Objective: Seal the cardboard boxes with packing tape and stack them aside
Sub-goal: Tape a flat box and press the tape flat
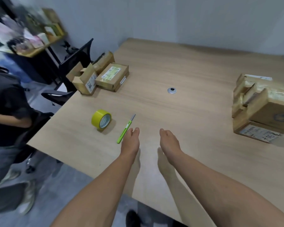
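A yellow roll of packing tape [101,120] stands on edge on the wooden table [187,68], left of centre. A green utility knife [125,130] lies beside it with its blade out. My left hand [131,141] hovers over the table, fingers straight, just right of the knife handle. My right hand [169,141] is held out flat beside it, holding nothing. Several cardboard boxes [103,74] sit at the far left corner, one with open flaps. A stack of cardboard boxes [262,108] stands at the right edge.
A metal cable grommet [171,90] is set in the table's middle. A person in dark clothes [8,112] sits at the left by black office chairs [75,59]. A cluttered shelf [31,38] stands behind. Grey floor lies below the table's near edge.
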{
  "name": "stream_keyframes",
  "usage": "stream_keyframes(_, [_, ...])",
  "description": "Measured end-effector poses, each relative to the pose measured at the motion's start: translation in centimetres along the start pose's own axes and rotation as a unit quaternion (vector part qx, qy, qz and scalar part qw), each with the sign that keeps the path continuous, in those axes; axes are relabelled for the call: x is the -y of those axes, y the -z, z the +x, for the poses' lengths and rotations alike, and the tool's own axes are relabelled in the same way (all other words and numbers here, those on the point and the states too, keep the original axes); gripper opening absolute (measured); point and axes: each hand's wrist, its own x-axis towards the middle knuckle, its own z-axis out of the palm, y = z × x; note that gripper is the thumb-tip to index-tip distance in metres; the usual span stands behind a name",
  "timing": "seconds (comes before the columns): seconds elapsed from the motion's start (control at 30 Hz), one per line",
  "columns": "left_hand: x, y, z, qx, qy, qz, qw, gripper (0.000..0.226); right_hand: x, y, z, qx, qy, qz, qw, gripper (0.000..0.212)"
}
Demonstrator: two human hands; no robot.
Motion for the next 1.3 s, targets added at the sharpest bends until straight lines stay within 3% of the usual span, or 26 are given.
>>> stream_keyframes(0.1, [1.6, 3.3, 1.1, -0.010, -0.001, 0.009, 1.000, 0.043, 0.5, -3.6, -0.8, 0.008, -0.002, 0.007, 1.000, 0.037])
stream_keyframes(0.37, [4.7, 9.5, 3.3, -0.008, 0.008, 0.005, 1.000, 0.054, 1.4, -10.6, -2.0, 0.013, -0.011, 0.026, 1.000, 0.035])
stream_keyframes(0.8, [5.1, 14.0, 6.1, -0.076, 0.042, -0.022, 0.996, 0.054, 4.7, -13.6, 0.3, 0.058, 0.004, 0.010, 0.998, 0.036])
stream_keyframes(1.0, [2.8, 15.9, 9.1, -0.128, 0.029, -0.060, 0.990, 0.023, 6.6, -14.2, 2.7, 0.065, 0.040, 0.002, 0.997, 0.035])
stream_keyframes(1.1, [1.8, 17.1, 11.1, -0.147, 0.022, -0.071, 0.986, 0.043, 7.4, -14.6, 3.8, 0.060, 0.035, 0.009, 0.998, 0.036])
stream_keyframes(1.3, [-0.9, 18.3, 16.6, -0.142, 0.024, -0.073, 0.987, 0.044, 9.5, -17.1, 7.8, 0.045, 0.016, 0.022, 0.999, 0.034])
